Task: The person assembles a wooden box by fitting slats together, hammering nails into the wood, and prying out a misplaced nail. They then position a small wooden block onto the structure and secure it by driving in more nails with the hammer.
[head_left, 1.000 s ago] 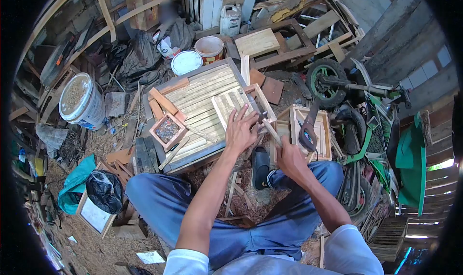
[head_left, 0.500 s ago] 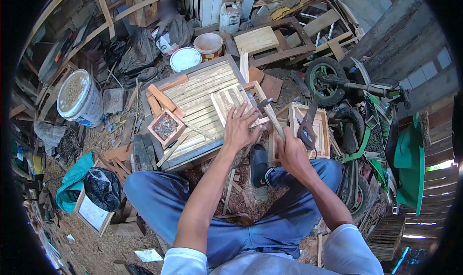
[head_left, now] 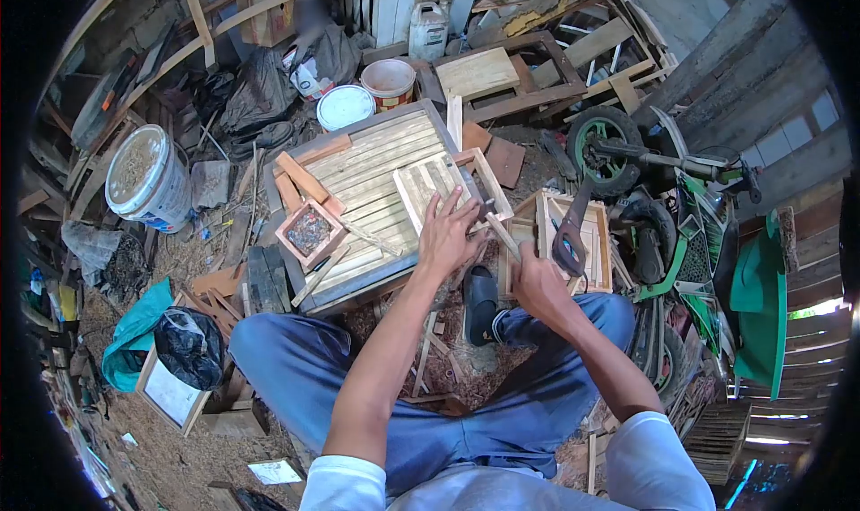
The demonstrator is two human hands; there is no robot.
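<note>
My left hand point(head_left: 445, 238) lies with fingers stretched over a small slatted wooden panel point(head_left: 418, 191), near the open wooden frame point(head_left: 490, 181) at its right. Its thumb is by the near edge; whether it pinches anything there is hidden. My right hand point(head_left: 540, 283) is wrapped round the wooden handle of a hammer point(head_left: 506, 240). The hammer's dark head is at the frame's near corner, close to my left fingers; contact cannot be made out. Under the panel is a larger slatted wooden board point(head_left: 363, 184) with a grey border.
A small wooden box of nails or screws point(head_left: 309, 232) and loose wood strips point(head_left: 302, 178) lie on the board. At the right, a handsaw point(head_left: 570, 245) rests across a wooden tray point(head_left: 602, 242), beside a small green motorbike point(head_left: 685, 251). Buckets point(head_left: 148, 175) and scrap wood stand around.
The hammer head has come down and left, nearer the panel's edge, and its handle lies at a lower angle. My right hand has shifted slightly; my left hand stays in place.
</note>
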